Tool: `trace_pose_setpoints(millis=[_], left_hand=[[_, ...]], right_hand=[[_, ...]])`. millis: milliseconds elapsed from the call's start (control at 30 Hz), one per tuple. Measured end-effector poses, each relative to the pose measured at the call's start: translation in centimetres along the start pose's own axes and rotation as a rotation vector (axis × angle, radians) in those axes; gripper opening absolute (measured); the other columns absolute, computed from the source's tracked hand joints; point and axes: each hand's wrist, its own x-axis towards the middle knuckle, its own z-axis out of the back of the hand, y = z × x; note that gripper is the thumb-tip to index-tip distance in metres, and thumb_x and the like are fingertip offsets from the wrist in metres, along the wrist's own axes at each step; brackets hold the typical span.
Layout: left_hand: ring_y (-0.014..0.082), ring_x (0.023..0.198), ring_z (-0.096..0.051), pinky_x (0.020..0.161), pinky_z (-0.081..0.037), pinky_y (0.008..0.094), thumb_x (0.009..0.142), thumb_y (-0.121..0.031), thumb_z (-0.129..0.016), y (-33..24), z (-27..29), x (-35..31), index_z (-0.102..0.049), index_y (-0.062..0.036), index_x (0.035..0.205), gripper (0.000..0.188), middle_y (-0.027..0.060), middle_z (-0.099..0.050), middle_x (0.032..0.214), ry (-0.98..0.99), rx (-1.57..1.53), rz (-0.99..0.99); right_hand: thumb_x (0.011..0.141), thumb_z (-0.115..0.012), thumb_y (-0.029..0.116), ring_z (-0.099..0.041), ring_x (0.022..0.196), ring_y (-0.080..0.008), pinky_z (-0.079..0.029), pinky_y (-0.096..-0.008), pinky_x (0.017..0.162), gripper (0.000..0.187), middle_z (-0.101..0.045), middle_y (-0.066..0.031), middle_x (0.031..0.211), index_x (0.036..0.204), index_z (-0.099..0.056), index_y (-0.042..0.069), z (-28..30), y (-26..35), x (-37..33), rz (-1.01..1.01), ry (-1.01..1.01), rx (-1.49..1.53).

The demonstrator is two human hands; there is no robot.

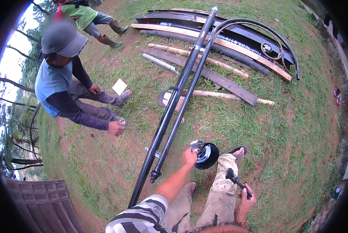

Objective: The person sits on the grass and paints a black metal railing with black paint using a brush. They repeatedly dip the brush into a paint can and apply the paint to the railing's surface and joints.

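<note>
My left hand is closed at the edge of a round black paint can, with a crumpled silvery piece by its fingers. The can's open top shows a glossy dark inside. In my right hand is a black paintbrush, its bristles pointing up and to the left in front of my trouser leg. A long black metal pole runs diagonally past my left arm, with a thinner black tube clamped alongside. That tube's far end curves over to the right. Neither hand touches the pole.
Planks, wooden poles and dark metal lengths lie on the grass beyond. A co-worker in a grey cap bends forward at left; another in green stands farther back. A brown panelled sheet is at lower left.
</note>
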Motion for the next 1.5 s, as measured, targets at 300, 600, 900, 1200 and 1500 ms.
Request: trace_pose_setpoints(millis=[300,600,900,1200,1500], left_hand=[[0.0298,0.072,-0.062,0.074,-0.050,0.0459,0.096,-0.024,-0.075,-17.7,-1.5,0.3,-0.069,0.0066,0.098,0.032,0.0218,-0.070,0.081,-0.133,-0.214,-0.203],[0.0149,0.072,-0.055,0.068,-0.047,0.0361,0.098,-0.014,-0.072,-38.8,-3.8,1.0,-0.066,0.0027,0.098,0.017,0.0060,-0.068,0.081,-0.089,-0.496,-0.095],[0.0105,0.074,-0.054,0.069,-0.047,0.0319,0.097,-0.013,-0.074,-51.6,-8.1,4.1,-0.068,0.0016,0.103,0.017,0.0020,-0.067,0.084,-0.098,-0.579,-0.151],[0.0303,0.069,-0.062,0.072,-0.050,0.0450,0.095,-0.026,-0.077,-59.6,-9.8,14.0,-0.065,0.0053,0.095,0.033,0.0181,-0.069,0.079,-0.099,-0.665,0.007],[0.0283,0.079,-0.070,0.079,-0.053,0.0425,0.095,-0.022,-0.077,-65.3,-5.4,24.9,-0.070,0.0057,0.107,0.031,0.0199,-0.075,0.089,-0.088,-0.522,0.217]], right_hand=[[0.102,-0.072,0.014,-0.068,0.074,-0.0089,-0.053,-0.0243,0.065,0.027,-0.074,-0.0054,0.090,0.124,-0.074,-0.002,-1.0,7.6,20.6,-0.089,0.092,0.099],[0.104,-0.068,0.014,-0.068,0.076,-0.0103,-0.055,-0.0243,0.066,0.026,-0.077,-0.0095,0.107,0.124,-0.073,-0.003,1.5,21.0,33.5,0.018,0.034,0.112],[0.102,-0.069,0.010,-0.071,0.081,-0.0129,-0.056,-0.0280,0.070,0.022,-0.077,-0.0113,0.106,0.119,-0.075,-0.003,0.2,30.1,42.4,0.241,0.094,-0.157],[0.095,-0.074,0.006,-0.077,0.094,-0.0292,-0.060,-0.0364,0.077,0.020,-0.078,-0.0159,0.109,0.114,-0.077,0.003,-12.9,35.7,56.2,0.476,0.293,-0.636],[0.095,-0.072,0.019,-0.074,0.100,-0.0378,-0.059,-0.0459,0.088,0.025,-0.077,-0.0143,0.117,0.117,-0.077,0.008,-33.5,31.6,71.9,0.637,0.672,-1.018]])
